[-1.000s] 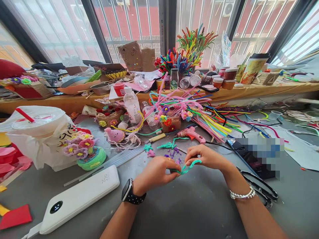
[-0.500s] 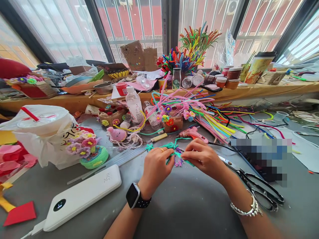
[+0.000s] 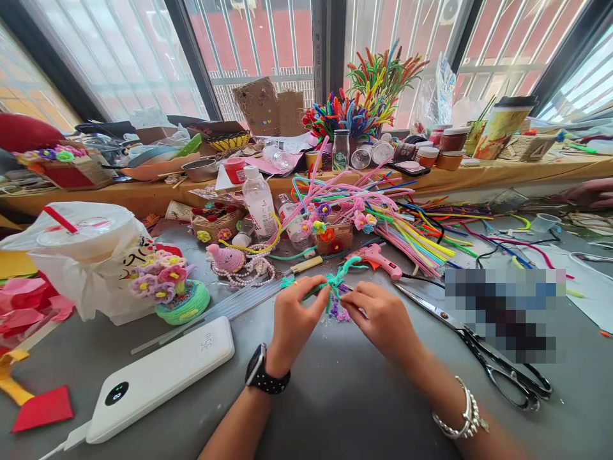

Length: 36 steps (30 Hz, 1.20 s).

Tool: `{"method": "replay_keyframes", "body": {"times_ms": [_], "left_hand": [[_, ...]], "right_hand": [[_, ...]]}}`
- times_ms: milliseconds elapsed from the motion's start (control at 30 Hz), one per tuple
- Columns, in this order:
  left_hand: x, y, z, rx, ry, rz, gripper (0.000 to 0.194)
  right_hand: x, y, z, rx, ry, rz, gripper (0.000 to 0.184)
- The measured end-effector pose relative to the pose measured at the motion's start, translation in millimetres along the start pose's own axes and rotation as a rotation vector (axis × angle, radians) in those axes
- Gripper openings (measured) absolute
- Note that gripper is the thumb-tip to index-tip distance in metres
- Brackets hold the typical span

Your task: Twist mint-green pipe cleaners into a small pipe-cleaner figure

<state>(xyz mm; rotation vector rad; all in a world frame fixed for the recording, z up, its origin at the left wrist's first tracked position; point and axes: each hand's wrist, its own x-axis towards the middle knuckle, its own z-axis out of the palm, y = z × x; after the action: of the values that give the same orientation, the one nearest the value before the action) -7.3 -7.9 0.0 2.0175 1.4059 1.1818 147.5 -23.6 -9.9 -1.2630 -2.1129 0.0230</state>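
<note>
Between my two hands a teal pipe cleaner (image 3: 341,276) is bent into loops, with one end curling up and to the right. My left hand (image 3: 299,313) pinches its left side between thumb and fingers. My right hand (image 3: 385,319) has closed fingertips at its lower right part; the exact grip is partly hidden. Small purple bits (image 3: 339,312) lie on the table just behind and below the piece. A pink glue gun (image 3: 378,257) rests beyond my right hand. Large black-handled scissors (image 3: 467,338) lie to the right of that hand.
A white power bank (image 3: 163,377) is at left, near a bagged drink cup (image 3: 81,246) and a green crocheted flower pot (image 3: 184,303). Behind lie bundled pipe cleaners (image 3: 407,230) and a plastic bottle (image 3: 258,201). Another person's hand (image 3: 594,191) shows at the right edge.
My hands moved back over the purple bits, and the teal pipe cleaner now stands up in loops between them. The scissors came into fuller view. Another person's hand appeared at the right.
</note>
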Motion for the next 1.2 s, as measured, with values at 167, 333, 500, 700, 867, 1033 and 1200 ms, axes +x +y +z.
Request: {"method": "replay_keyframes", "body": {"times_ms": [167, 333, 500, 700, 867, 1033, 1200], "left_hand": [[4, 5, -11.8, -0.298, -0.301, -0.019, 0.018], [3, 9, -13.5, -0.262, -0.582, 0.169, 0.02], [5, -2, -6.3, -0.012, -0.632, 0.172, 0.019], [6, -10, 1.8, 0.251, -0.426, 0.003, 0.022], [3, -6, 5.7, 0.424, -0.302, 0.091, 0.02], [3, -8, 5.8, 0.476, -0.15, 0.298, 0.016], [3, -7, 1.3, 0.496, -0.116, 0.541, 0.018]], "right_hand": [[6, 15, -3, 0.353, -0.073, 0.252, 0.014], [8, 20, -11, 0.433, -0.004, 0.279, 0.012], [5, 17, -15, 0.353, 0.09, 0.152, 0.013], [2, 15, -13, 0.12, 0.101, -0.069, 0.018], [4, 18, -19, 0.177, -0.004, -0.043, 0.021], [10, 28, -31, 0.401, -0.142, 0.233, 0.014], [13, 44, -31, 0.849, -0.323, 0.519, 0.031]]}}
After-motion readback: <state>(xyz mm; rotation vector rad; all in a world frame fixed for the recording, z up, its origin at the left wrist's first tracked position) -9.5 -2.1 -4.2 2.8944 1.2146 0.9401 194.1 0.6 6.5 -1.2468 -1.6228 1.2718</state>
